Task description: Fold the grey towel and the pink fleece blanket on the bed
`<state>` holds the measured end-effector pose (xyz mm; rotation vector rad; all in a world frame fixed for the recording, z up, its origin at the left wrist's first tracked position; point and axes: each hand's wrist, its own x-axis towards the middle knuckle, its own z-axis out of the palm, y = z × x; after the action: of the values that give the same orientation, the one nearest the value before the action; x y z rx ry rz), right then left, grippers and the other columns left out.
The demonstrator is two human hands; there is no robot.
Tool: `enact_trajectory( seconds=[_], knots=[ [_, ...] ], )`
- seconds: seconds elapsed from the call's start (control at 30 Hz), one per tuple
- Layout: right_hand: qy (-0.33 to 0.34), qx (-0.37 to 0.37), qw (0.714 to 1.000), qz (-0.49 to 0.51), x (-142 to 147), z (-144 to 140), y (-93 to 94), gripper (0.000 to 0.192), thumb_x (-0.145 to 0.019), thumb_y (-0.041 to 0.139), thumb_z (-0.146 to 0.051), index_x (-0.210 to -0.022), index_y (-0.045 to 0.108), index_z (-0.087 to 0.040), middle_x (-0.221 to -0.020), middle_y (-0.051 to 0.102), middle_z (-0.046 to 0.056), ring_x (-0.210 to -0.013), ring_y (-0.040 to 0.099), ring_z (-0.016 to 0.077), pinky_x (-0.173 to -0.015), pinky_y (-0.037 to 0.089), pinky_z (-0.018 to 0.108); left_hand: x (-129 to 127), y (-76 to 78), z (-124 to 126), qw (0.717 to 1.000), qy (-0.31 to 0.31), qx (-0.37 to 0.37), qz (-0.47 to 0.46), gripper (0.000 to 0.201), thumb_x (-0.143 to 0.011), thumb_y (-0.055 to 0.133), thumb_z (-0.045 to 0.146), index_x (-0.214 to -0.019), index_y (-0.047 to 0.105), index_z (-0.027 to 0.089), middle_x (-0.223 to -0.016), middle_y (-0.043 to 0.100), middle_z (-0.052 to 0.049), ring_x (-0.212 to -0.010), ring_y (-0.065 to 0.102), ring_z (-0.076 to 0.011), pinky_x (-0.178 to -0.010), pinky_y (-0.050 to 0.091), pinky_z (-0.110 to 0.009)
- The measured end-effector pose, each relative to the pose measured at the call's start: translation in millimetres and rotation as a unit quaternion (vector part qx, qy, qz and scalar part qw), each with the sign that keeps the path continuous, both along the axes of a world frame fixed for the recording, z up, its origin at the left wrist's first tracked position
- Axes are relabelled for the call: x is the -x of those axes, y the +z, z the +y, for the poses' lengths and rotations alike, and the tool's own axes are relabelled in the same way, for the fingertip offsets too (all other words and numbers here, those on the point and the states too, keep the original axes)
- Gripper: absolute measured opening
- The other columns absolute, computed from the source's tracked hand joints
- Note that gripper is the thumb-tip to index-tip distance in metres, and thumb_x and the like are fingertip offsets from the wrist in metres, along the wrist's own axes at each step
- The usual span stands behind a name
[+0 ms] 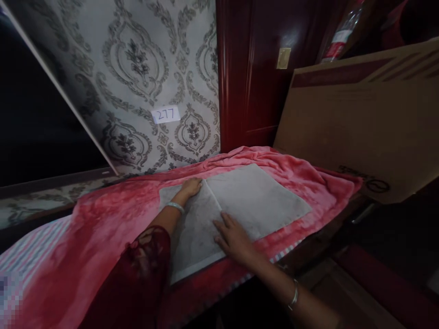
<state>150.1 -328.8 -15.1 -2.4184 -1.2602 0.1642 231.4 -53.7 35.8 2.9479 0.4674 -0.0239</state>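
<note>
A grey-white towel [254, 201] lies flat on a pink fleece blanket [113, 219]; its right part is folded over, with the folded edge running down the middle. My left hand [190, 186] rests palm down at the far end of that edge, fingers together. Fingers spread, my right hand [233, 237] presses flat on the towel near the fold's near end. Neither hand grips anything. Each wrist bears a bangle.
The blanket covers a striped surface [30, 251]. A patterned wall carries a paper label "277" [166, 114]. A dark red wooden door [254, 73] stands behind, and a large cardboard box [360, 114] leans at the right. A dark screen [30, 119] is at the left.
</note>
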Motion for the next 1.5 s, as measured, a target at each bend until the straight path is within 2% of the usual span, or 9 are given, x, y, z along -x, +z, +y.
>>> enact_trajectory(
  seconds=[0.2,0.47,0.63,0.87,1.03,1.2,1.27,1.37,1.5],
  knots=[
    [-0.098,0.004,0.995,-0.034,7.1,-2.3,14.0,0.053,-0.097,0.054,-0.030,-0.148,0.050,-0.020,-0.129,0.063,0.015,-0.121,0.052,0.0313,-0.101,0.043,0.044,-21.1,-4.5,20.8,0.997,0.058,0.055,-0.011,0.036,-0.095,0.063,0.040,-0.123,0.062,0.016,-0.127,0.063,-0.010,-0.112,0.063,-0.0245,-0.097,0.053,-0.048],
    [-0.127,0.034,0.991,-0.002,-10.9,3.9,21.3,0.044,-0.095,0.055,-0.035,-0.135,0.060,-0.019,-0.116,0.065,0.015,-0.112,0.056,0.0309,-0.093,0.045,0.040,-34.5,-7.2,43.5,0.986,0.040,0.161,-0.014,0.031,-0.095,0.064,0.037,-0.115,0.064,0.014,-0.113,0.066,-0.007,-0.097,0.066,-0.0209,-0.084,0.058,-0.040],
    [-0.129,0.023,0.991,0.026,-13.4,8.5,13.5,0.053,-0.093,0.058,-0.031,-0.144,0.053,-0.020,-0.119,0.064,0.015,-0.113,0.058,0.0297,-0.094,0.046,0.038,-42.9,-11.7,48.1,0.980,0.027,0.197,-0.012,0.026,-0.094,0.065,0.037,-0.103,0.066,0.013,-0.099,0.067,-0.004,-0.086,0.065,-0.0180,-0.076,0.057,-0.035],
    [-0.060,-0.022,0.997,0.051,-15.4,3.4,10.5,0.055,-0.092,0.050,-0.014,-0.147,0.052,-0.021,-0.120,0.068,0.011,-0.113,0.061,0.0245,-0.097,0.046,0.033,-45.9,-14.4,48.2,0.975,0.023,0.213,-0.066,0.023,-0.093,0.066,0.036,-0.091,0.064,0.013,-0.085,0.063,0.000,-0.073,0.060,-0.0134,-0.069,0.053,-0.030],
    [-0.092,-0.044,0.992,0.067,-16.8,-0.2,7.2,0.049,-0.096,0.046,-0.015,-0.143,0.056,-0.023,-0.127,0.067,0.010,-0.118,0.061,0.0223,-0.098,0.046,0.031,-44.4,-19.4,40.8,0.978,0.012,0.179,-0.108,0.016,-0.085,0.064,0.029,-0.077,0.064,0.014,-0.074,0.062,0.001,-0.073,0.058,-0.0145,-0.069,0.047,-0.026],
    [-0.101,0.030,0.994,0.031,-16.5,-0.2,17.1,0.044,-0.098,0.042,-0.014,-0.136,0.062,-0.026,-0.114,0.070,0.011,-0.110,0.064,0.0241,-0.092,0.049,0.034,-42.6,-23.3,28.5,0.988,0.010,0.101,-0.116,0.020,-0.083,0.061,0.033,-0.089,0.068,0.015,-0.087,0.071,-0.006,-0.089,0.063,-0.0229,-0.080,0.051,-0.032],
    [-0.090,0.037,0.995,-0.005,-15.5,0.8,29.0,0.041,-0.098,0.046,-0.018,-0.133,0.064,-0.025,-0.123,0.066,0.014,-0.119,0.059,0.0278,-0.098,0.048,0.040,-42.7,-18.4,23.9,0.991,0.012,0.063,-0.115,0.025,-0.085,0.057,0.031,-0.099,0.069,0.013,-0.100,0.073,-0.012,-0.100,0.064,-0.0283,-0.089,0.051,-0.039],
    [-0.033,-0.019,0.998,-0.054,-12.5,3.4,38.3,0.054,-0.095,0.060,-0.035,-0.147,0.052,-0.026,-0.157,0.041,0.014,-0.147,0.031,0.0352,-0.116,0.029,0.057,-42.7,-11.6,13.2,0.992,-0.005,0.009,-0.123,0.042,-0.090,0.052,0.030,-0.127,0.062,0.013,-0.137,0.061,-0.019,-0.131,0.051,-0.0351,-0.109,0.040,-0.049],
    [0.084,-0.033,0.996,0.003,-5.8,3.9,20.1,0.068,-0.096,0.054,-0.057,-0.157,0.034,-0.034,-0.168,0.020,0.006,-0.155,0.005,0.0333,-0.121,0.010,0.064,-38.9,-20.2,-5.0,0.995,-0.060,-0.018,-0.074,0.060,-0.093,0.051,0.038,-0.149,0.045,0.019,-0.160,0.040,-0.013,-0.149,0.033,-0.0304,-0.122,0.023,-0.049]
  ],
)
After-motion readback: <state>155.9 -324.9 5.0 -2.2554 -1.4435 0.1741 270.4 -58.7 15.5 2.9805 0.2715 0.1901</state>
